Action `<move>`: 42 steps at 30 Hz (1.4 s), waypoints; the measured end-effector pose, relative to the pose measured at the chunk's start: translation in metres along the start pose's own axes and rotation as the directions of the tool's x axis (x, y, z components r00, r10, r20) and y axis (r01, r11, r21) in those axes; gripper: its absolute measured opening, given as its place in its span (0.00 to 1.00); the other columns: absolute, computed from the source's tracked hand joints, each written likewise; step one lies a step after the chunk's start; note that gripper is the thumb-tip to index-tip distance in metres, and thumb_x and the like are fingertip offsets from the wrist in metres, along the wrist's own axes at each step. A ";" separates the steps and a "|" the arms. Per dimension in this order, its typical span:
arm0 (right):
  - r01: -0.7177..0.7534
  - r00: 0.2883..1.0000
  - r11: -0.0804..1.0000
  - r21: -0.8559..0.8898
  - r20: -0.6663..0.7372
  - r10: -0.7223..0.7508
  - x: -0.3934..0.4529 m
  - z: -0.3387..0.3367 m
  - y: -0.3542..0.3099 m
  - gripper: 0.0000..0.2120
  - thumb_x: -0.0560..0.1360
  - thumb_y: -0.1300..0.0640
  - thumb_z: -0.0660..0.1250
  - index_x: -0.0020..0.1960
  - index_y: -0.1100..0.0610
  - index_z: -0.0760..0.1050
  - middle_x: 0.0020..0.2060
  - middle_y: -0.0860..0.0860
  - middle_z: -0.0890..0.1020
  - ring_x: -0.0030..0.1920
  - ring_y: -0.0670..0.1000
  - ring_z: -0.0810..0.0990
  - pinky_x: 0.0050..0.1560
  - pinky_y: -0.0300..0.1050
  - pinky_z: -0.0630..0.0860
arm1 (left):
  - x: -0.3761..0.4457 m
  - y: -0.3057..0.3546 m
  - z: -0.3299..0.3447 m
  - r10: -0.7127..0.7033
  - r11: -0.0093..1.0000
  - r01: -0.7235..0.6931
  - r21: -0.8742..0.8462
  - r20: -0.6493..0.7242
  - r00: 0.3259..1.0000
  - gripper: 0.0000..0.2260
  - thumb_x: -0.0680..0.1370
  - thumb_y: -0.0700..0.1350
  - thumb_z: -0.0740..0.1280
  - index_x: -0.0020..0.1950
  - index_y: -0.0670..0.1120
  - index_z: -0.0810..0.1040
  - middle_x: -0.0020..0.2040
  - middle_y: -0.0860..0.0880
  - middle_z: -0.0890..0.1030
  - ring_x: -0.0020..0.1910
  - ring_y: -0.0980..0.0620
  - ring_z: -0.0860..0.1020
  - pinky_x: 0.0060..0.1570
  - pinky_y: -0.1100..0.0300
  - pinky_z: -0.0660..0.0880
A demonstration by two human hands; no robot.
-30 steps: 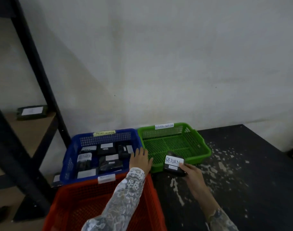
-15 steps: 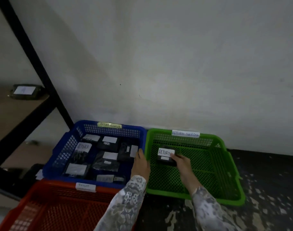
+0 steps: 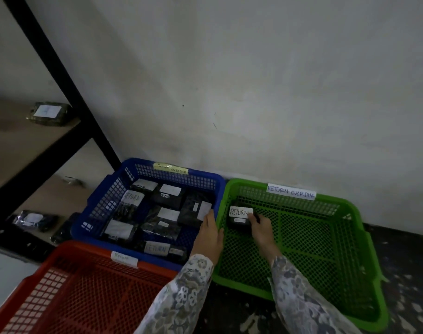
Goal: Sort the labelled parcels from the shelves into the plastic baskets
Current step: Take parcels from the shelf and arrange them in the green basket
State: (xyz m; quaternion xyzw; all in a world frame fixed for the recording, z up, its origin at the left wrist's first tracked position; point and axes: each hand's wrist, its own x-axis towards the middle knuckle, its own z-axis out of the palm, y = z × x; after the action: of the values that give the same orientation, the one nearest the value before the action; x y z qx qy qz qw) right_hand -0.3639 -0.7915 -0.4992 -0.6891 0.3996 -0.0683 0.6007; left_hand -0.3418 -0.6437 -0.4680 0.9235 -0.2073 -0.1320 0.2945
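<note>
Now, from my head view, I am lowering the RETURN parcel (image 3: pixel 239 216) into the green basket (image 3: pixel 345 237), at its far left corner, my right hand (image 3: pixel 261 231) pinching its edge. My left hand (image 3: pixel 209 237) is lying flat and relaxed on that basket's left rim, probably steadying it.

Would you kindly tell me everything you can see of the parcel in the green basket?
The black parcel looks wrapped in dark plastic, with a white label reading RETURN and a smaller label below. It sits in the far left corner of the green basket, the only parcel there. The right hand grips its right edge; the left hand rests on the rim between baskets, apart from it.
</note>
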 end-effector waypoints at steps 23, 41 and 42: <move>0.212 0.971 0.732 -0.648 0.057 -0.231 -0.018 -0.003 -0.007 0.36 0.74 0.44 0.67 0.71 0.64 0.60 0.66 0.60 0.66 0.66 0.58 0.62 0.66 0.48 0.60 | -0.003 0.000 -0.008 0.011 0.998 -0.009 -0.062 0.030 0.999 0.27 0.81 0.46 0.57 0.76 0.43 0.48 0.75 0.44 0.57 0.70 0.46 0.64 0.61 0.53 0.70; 0.487 0.859 0.436 -0.757 0.325 -0.396 -0.300 0.103 -0.026 0.47 0.67 0.27 0.32 0.77 0.52 0.51 0.77 0.51 0.49 0.77 0.51 0.43 0.75 0.52 0.44 | -0.196 -0.138 -0.183 0.271 0.783 -0.315 0.536 0.163 0.949 0.26 0.81 0.59 0.49 0.75 0.46 0.59 0.75 0.48 0.61 0.74 0.49 0.57 0.72 0.53 0.54; 0.491 0.858 0.434 -0.755 0.332 -0.393 -0.317 0.120 -0.026 0.42 0.71 0.30 0.37 0.77 0.53 0.51 0.77 0.51 0.49 0.77 0.51 0.43 0.75 0.52 0.44 | -0.212 -0.154 -0.197 0.269 0.783 -0.306 0.541 0.148 0.952 0.26 0.81 0.59 0.49 0.75 0.47 0.59 0.75 0.48 0.61 0.74 0.50 0.57 0.73 0.53 0.54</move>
State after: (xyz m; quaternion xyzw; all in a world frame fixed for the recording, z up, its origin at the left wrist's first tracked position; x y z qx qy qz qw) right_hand -0.4952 -0.4990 -0.3863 -0.9687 0.1572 0.0070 0.1920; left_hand -0.4093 -0.3351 -0.3784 0.9217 -0.3842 -0.0483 0.0221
